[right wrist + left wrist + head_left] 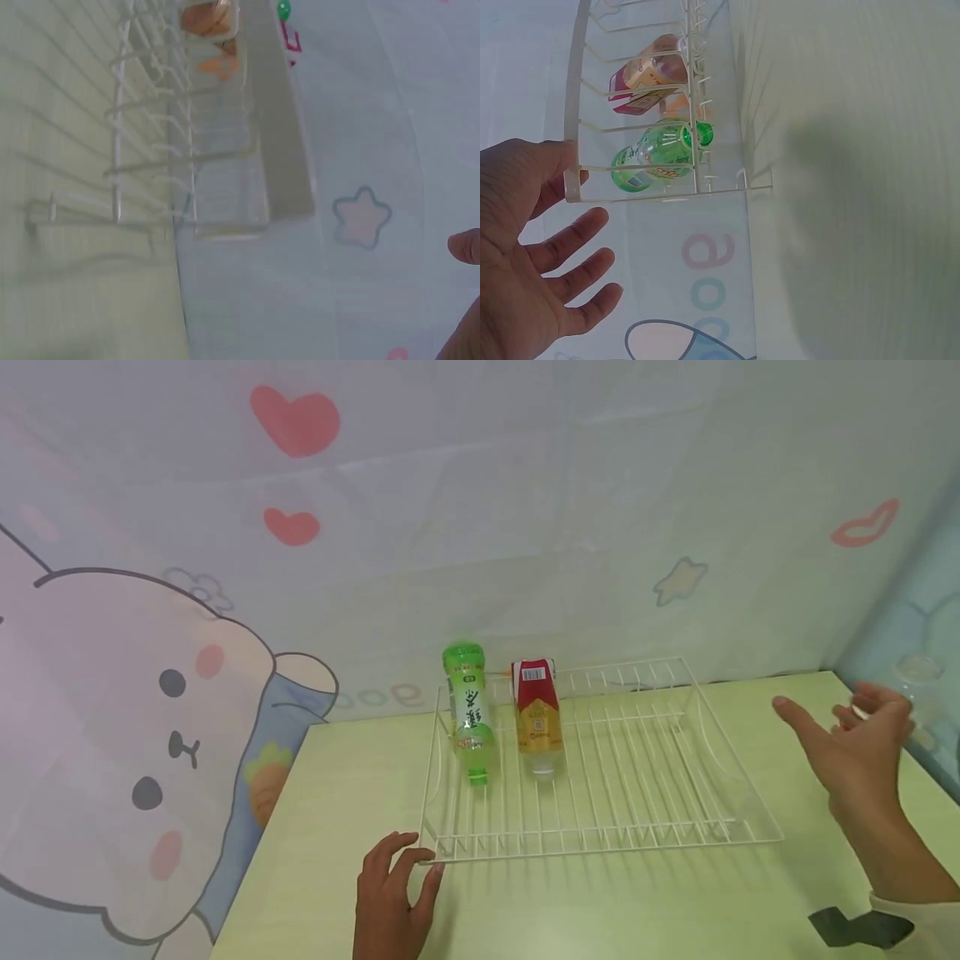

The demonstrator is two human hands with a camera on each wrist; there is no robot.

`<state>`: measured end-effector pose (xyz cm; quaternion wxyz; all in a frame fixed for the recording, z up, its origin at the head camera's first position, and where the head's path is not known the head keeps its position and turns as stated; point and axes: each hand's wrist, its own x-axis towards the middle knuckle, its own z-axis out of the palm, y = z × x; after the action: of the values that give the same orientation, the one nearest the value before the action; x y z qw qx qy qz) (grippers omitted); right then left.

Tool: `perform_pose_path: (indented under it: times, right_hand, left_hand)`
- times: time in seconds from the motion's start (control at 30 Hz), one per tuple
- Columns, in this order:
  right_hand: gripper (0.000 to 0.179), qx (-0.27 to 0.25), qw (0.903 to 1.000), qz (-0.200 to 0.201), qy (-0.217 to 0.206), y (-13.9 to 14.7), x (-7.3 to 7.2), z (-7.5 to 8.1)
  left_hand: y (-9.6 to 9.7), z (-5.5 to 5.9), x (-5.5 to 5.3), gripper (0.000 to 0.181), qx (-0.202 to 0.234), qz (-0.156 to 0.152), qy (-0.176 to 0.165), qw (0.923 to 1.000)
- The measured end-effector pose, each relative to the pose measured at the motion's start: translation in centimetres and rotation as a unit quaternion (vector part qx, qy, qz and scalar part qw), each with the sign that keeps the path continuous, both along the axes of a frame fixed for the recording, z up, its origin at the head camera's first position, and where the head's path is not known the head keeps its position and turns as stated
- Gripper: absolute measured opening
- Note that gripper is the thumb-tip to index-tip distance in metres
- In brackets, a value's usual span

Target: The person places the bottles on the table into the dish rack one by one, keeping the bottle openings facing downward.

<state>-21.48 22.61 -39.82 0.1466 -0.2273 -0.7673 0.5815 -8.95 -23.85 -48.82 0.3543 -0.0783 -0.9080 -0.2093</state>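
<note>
head view has, at lower centre, the left hand [393,893] pinching the lower left corner of a white wire rack [600,852] on the surface [585,914], the right hand [862,747] spread at right, apart from the rack, and, mid-frame inside it, a green bottle [471,718] and a red-and-yellow container [537,718].

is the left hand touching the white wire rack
Touching: the left wrist view shows the left hand pinching a corner of the white wire rack between thumb and finger.
</note>
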Motion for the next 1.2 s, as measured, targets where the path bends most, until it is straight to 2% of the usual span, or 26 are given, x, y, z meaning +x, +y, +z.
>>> perform_pose_path:
  times: [0.1, 0.17, 0.23, 0.37, 0.5, 0.57, 0.7, 0.8, 0.87, 1.0, 1.2]
  right_hand:
    - [0.089, 0.044, 0.9946, -0.091, 0.024, 1.3, 0.1, -0.6]
    - [0.097, 0.086, 0.9887, -0.119, 0.029, 2.4, 0.1, -1.1]
    - [0.104, 0.116, 0.9852, -0.123, 0.028, 3.5, -0.1, -1.8]
    - [0.113, 0.135, 0.9841, -0.116, 0.007, 5.0, -0.9, -3.4]
    - [0.113, 0.109, 0.9867, -0.117, -0.029, 6.2, -2.1, -5.3]
    - [0.112, 0.083, 0.9876, -0.118, -0.063, 6.8, -2.9, -6.3]
    - [0.114, 0.053, 0.9826, -0.125, -0.127, 8.3, -4.5, -8.2]
    - [0.116, 0.044, 0.9782, -0.129, -0.156, 8.9, -5.7, -9.5]
    - [0.116, 0.039, 0.9762, -0.13, -0.169, 9.2, -6.0, -10.4]
    - [0.109, 0.027, 0.9765, -0.141, -0.161, 9.5, -6.4, -11.8]
    - [0.096, 0.022, 0.9794, -0.151, -0.131, 9.5, -6.6, -12.9]
  left_hand:
    - [0.0, 0.0, 0.0, 0.02, -0.002, -0.001, 0.0, 1.0]
    - [-0.1, 0.0, 0.0, 0.018, -0.002, 0.0, -0.003, 1.0]
    - [-0.2, 0.0, 0.0, 0.017, -0.002, 0.0, -0.004, 1.0]
    - [-0.5, -0.2, -0.1, 0.015, -0.004, -0.003, -0.002, 1.0]
    - [-0.6, -0.3, -0.1, 0.015, -0.007, -0.007, 0.002, 1.0]
    - [-0.6, -0.2, 0.0, 0.015, -0.006, -0.006, 0.003, 1.0]
    - [-0.4, -0.2, 0.1, 0.015, -0.006, -0.003, -0.001, 1.0]
    - [-0.5, -0.1, 0.1, 0.015, -0.011, -0.002, -0.002, 0.9999]
    - [-0.5, -0.2, 0.1, 0.015, -0.012, -0.002, -0.004, 0.9999]
    - [-0.5, -0.3, 0.1, 0.015, -0.011, -0.007, -0.001, 0.9999]
    - [-0.7, -0.2, 0.0, 0.014, -0.014, -0.008, 0.005, 0.9999]
